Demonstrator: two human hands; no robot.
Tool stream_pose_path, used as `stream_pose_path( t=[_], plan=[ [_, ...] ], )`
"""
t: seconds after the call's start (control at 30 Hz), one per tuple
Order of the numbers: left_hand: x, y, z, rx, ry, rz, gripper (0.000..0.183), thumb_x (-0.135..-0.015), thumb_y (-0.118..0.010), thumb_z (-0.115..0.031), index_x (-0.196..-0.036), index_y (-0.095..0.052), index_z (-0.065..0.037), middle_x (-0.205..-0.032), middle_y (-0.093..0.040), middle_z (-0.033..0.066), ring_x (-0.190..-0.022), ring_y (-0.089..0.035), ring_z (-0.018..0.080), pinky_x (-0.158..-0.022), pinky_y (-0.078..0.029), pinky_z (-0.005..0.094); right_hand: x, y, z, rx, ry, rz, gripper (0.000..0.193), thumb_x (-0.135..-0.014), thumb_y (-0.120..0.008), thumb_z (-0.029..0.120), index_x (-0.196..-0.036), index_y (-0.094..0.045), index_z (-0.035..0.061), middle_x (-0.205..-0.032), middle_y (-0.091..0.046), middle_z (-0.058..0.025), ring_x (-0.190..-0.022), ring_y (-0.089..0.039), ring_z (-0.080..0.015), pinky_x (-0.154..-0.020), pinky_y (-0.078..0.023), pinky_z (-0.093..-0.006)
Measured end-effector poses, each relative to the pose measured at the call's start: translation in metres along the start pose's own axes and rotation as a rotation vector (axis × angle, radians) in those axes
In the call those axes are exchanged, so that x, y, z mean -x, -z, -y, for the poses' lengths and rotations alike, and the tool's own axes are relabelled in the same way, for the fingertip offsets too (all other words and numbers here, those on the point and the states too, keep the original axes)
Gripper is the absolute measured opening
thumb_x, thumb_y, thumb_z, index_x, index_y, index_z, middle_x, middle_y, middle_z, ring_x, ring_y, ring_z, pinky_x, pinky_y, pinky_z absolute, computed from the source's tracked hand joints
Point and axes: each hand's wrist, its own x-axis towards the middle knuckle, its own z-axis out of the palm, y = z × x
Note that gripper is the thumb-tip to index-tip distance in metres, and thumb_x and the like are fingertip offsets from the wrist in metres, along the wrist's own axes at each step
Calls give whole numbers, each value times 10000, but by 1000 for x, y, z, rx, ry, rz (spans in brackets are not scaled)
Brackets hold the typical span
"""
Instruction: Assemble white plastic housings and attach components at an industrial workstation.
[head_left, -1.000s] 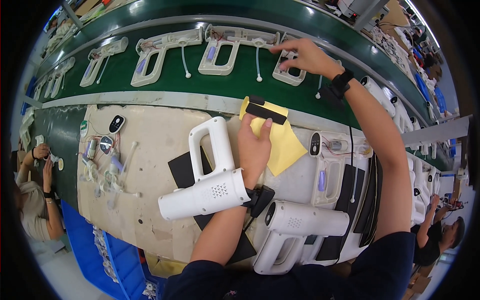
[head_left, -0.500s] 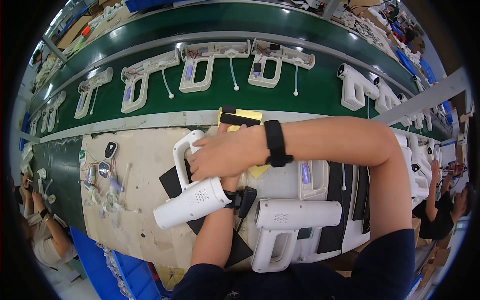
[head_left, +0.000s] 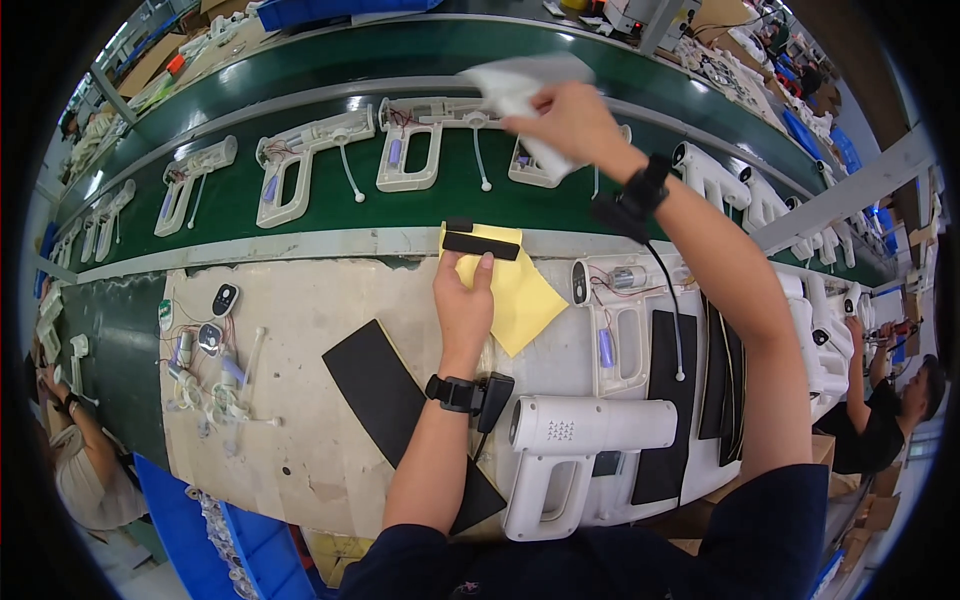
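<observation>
Over the workbench (head_left: 290,470), head view: one person's two bare hands, a black strap at each wrist.
Left hand (head_left: 465,308): at the near edge of the conveyor; thumb and fingers pinch the upper end of a yellow sheet (head_left: 527,305).
Black strip (head_left: 482,246): lying across the top of that sheet, just above the thumb tip; a shorter black piece (head_left: 458,225) beside its upper left end.
Right hand (head_left: 575,125): raised over the conveyor; fingers closed on a white piece (head_left: 510,88), motion-blurred, exact form unclear.
Green conveyor belt (head_left: 400,208): row of open gun-shaped housings (head_left: 408,183), with wiring, purple cylinders and ball-tipped tubes.
Black sheet (head_left: 370,372): rectangular, set aslant, partly under the left forearm.
Closed white gun-shaped housing (head_left: 610,425): right of the left forearm, perforated pattern on its barrel.
Open wired housing (head_left: 622,384): just beyond the closed one, beside long black strips (head_left: 668,400).
Loose parts (head_left: 222,390): at bench left, with oval panels (head_left: 226,299).
Blue bin (head_left: 265,550): below the bench's lower left edge.
</observation>
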Motion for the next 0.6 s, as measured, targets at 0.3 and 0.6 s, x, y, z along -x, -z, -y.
stream_pose_path(
  t=[0.3, 0.6],
  plan=[
    [-2, 5, 7, 25, 19, 1, 277, -914, -610, -66, -1168, -584, 41, -1045, -671, 137, -957, -620, 212, -861, -464, 323, -39, -36, -54, 171, -307, -19, 597, -665, -768, 516, -838, -713, -52, -868, -709, -224, -826, -699, -360, -774, -560, -401],
    [-1, 6, 2, 56, 63, -8, 254, -919, -611, -71, -1145, -581, 40, -1023, -673, 129, -956, -629, 219, -861, -465, 320, -49, -62, -69, 201, -360, 46, 507, -784, -718, 462, -1008, -697, 8, -969, -695, -226, -950, -672, -362, -838, -538, -424]
  ],
)
